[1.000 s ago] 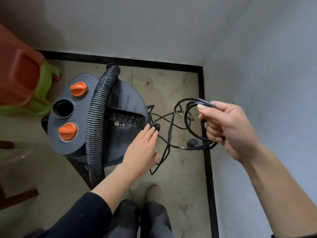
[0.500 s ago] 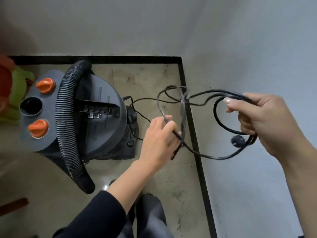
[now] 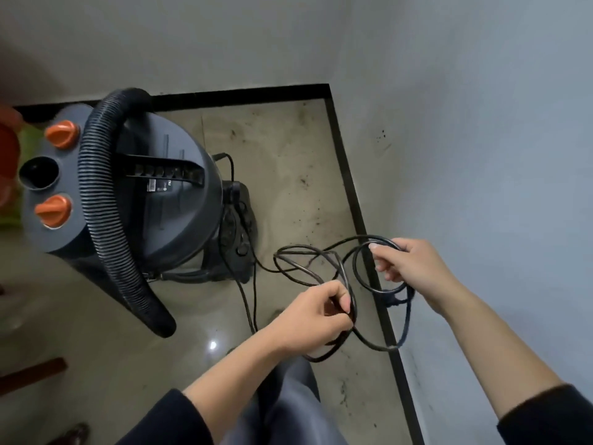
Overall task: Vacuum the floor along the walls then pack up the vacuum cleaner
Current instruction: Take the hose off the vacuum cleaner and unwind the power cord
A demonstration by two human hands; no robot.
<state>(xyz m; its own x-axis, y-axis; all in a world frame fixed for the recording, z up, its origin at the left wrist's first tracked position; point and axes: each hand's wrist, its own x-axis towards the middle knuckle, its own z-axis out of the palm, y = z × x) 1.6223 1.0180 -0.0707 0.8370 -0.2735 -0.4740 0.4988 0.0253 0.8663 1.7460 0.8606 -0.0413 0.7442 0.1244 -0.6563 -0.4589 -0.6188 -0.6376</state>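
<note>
Left of both hands stands the vacuum cleaner (image 3: 154,203), hose (image 3: 96,200) draped over it; packing up seems under way — coiling the power cord (image 3: 372,289); the left hand (image 3: 314,316) pinches a loose loop, and just right of it the right hand (image 3: 414,268) grips the gathered coil; next, that loop should pass across untangled.

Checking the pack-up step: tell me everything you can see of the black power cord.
The power cord is thin, black and glossy, rubbery looking. It leads from the base of the vacuum cleaner to the hands. The right hand grips a small coil of several turns; the left hand pinches a looser loop beside it, with slack hanging between and below them. It is only partly coiled; its end is too blurred to make out.
</note>
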